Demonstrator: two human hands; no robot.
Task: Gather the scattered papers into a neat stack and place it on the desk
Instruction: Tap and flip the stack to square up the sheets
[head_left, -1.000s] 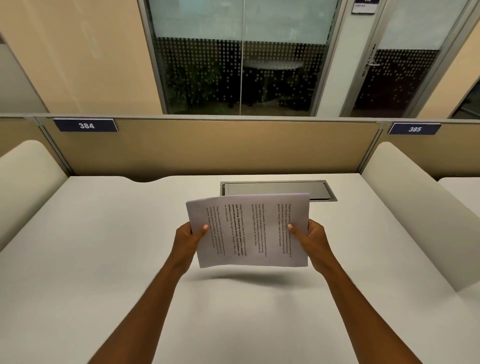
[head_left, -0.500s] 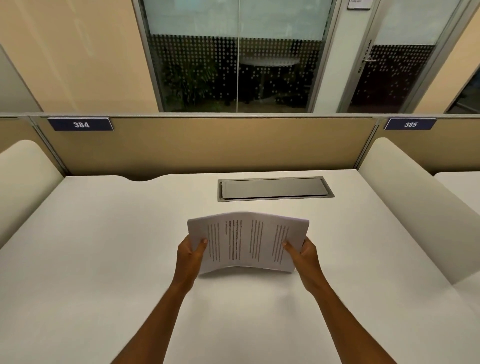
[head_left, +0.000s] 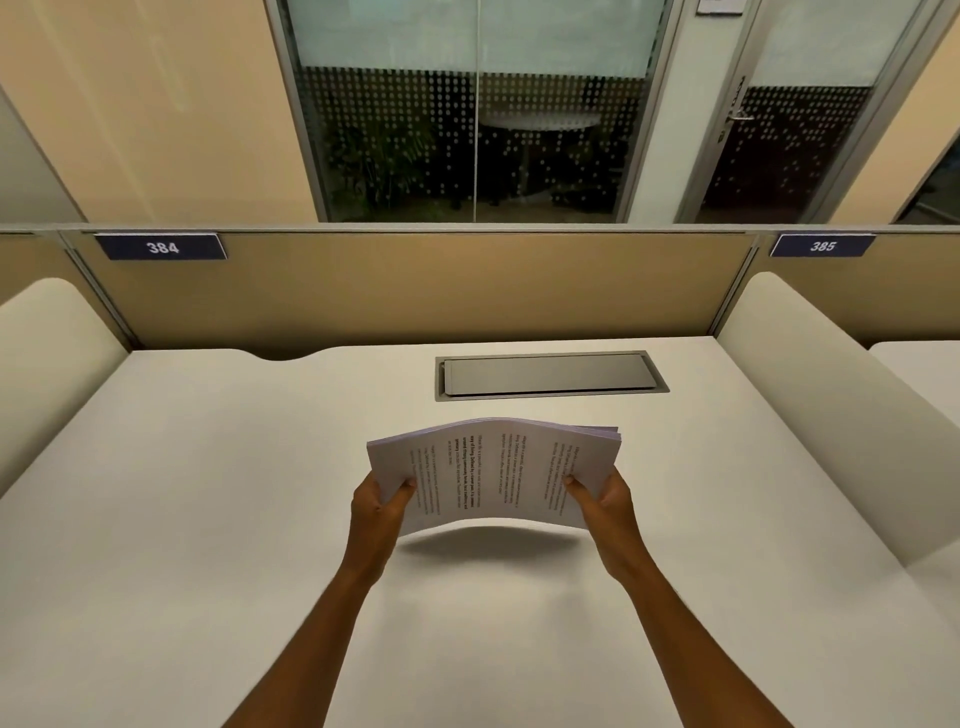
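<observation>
Two hands hold one stack of papers (head_left: 493, 475) above the white table (head_left: 208, 519), roughly at its middle and near the person. The left hand (head_left: 376, 512) grips the stack's left short edge, thumb on the printed top sheet and fingers hidden beneath. The right hand (head_left: 602, 501) grips the right short edge the same way, thumb on top, fingers under. Each grip is closed on the papers. The stack spans the gap between the two hands and bows upward in the middle, so its centre rides higher than the held edges. A soft shadow lies on the table under the near edge, and that edge is clear of the surface; whether the far edge touches, I cannot tell. The sheets look mostly aligned, with a few edges fanned at the far right corner. Text lines run across the top sheet, too small to read. Beyond the stack, a grey hatch (head_left: 550, 375) is set in the table, well apart from the papers. The partition behind carries plates 384 (head_left: 162, 247) and 385 (head_left: 822, 246)
</observation>
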